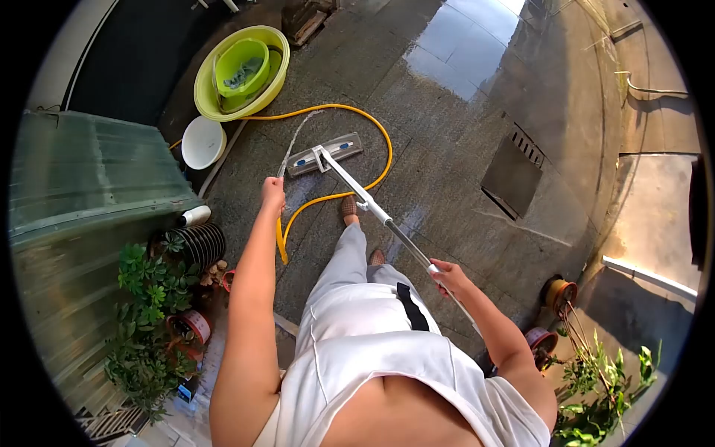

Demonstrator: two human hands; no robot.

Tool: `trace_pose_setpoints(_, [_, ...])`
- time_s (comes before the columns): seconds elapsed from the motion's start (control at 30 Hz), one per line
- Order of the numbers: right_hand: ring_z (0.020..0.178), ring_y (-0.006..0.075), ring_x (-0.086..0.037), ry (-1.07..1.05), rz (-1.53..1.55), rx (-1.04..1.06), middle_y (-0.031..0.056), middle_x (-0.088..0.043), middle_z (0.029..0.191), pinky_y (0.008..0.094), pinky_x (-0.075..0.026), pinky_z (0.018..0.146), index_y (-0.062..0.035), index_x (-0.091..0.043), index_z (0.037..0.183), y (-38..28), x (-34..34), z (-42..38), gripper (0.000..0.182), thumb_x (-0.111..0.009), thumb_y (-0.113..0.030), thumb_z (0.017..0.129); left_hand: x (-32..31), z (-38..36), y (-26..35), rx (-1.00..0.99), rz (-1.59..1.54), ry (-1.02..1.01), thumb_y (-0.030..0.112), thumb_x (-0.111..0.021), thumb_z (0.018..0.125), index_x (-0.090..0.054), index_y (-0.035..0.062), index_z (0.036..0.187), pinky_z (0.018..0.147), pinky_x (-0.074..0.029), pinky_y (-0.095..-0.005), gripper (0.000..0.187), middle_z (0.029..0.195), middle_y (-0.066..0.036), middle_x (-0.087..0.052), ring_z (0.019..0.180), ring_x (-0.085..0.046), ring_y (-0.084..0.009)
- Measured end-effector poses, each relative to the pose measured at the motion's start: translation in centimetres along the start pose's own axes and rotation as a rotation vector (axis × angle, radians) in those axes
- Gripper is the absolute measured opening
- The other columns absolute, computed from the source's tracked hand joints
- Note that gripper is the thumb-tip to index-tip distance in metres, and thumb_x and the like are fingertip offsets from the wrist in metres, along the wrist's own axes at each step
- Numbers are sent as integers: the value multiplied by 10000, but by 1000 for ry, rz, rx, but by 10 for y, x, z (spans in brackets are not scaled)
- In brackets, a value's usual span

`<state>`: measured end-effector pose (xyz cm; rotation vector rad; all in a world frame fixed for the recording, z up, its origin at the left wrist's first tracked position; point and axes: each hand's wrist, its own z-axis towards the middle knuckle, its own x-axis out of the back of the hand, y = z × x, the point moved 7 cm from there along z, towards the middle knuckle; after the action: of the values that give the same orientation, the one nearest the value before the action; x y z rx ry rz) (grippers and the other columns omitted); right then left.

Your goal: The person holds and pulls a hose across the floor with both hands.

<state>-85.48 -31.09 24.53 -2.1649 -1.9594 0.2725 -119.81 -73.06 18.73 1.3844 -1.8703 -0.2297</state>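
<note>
My left hand [273, 195] is closed around the end of a yellow hose [381, 132], and a stream of water [296, 138] arcs up from it. The hose loops over the wet floor. In my right hand [451, 276] is the pole of a flat mop [350, 181], gripped near its upper end. The mop's wide rectangular head [344, 147] rests on the paving inside the hose loop, beyond my feet. A white joint links the head to the pole.
A large yellow-green basin [202, 93] holds a smaller green basin [261, 78]. Beside it stands a white bucket [203, 143]. A raised-looking drain cover [512, 181] lies right. Potted plants [153, 287] line the left; others [596, 372] stand right.
</note>
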Motion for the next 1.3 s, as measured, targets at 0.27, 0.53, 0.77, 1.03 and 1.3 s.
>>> trace_pose_setpoints(0.27, [447,103,-461,40,-5,149,17,-532,617,289,-345,387,-236,-503,1363,-198,-89,135,528,-635,-118,866,13,61,67,33,27,-30,347,-510,954,-481,113,928,366,-339,-305,236,589,-27,-461,414,-416,-141])
trace_pose_setpoints(0.53, [975,267,-656,222,-566,344,122,-665,1120,368,-502,822,-266,-511,1350,-339,-82,183,509,-639,-273,858,-11,95,139,59,7,-50,340,-468,975,-469,118,957,364,-342,-289,223,592,-13,-438,400,-387,-120])
trace_pose_setpoints(0.77, [927,351,-651,89,-749,386,178,-681,991,438,-487,801,-270,-441,1396,-334,-4,134,545,-613,-285,879,-74,100,205,0,-69,-83,335,-446,985,-450,120,949,380,-351,-294,218,590,-11,-431,409,-385,-117])
trace_pose_setpoints(1.03, [908,377,-650,50,-738,392,212,-672,965,425,-495,798,-272,-444,1392,-325,159,31,542,-626,-273,882,-133,134,251,-66,339,243,362,-510,947,-529,82,959,599,-496,-433,281,834,-116,-645,722,-636,-306])
trace_pose_setpoints(1.3, [813,307,-676,169,-715,151,175,-686,934,372,-500,746,-270,-442,1400,-351,301,-39,557,-636,-239,878,-211,149,306,-61,347,212,397,-521,929,-552,104,971,771,-477,-461,298,910,-147,-656,890,-619,-370])
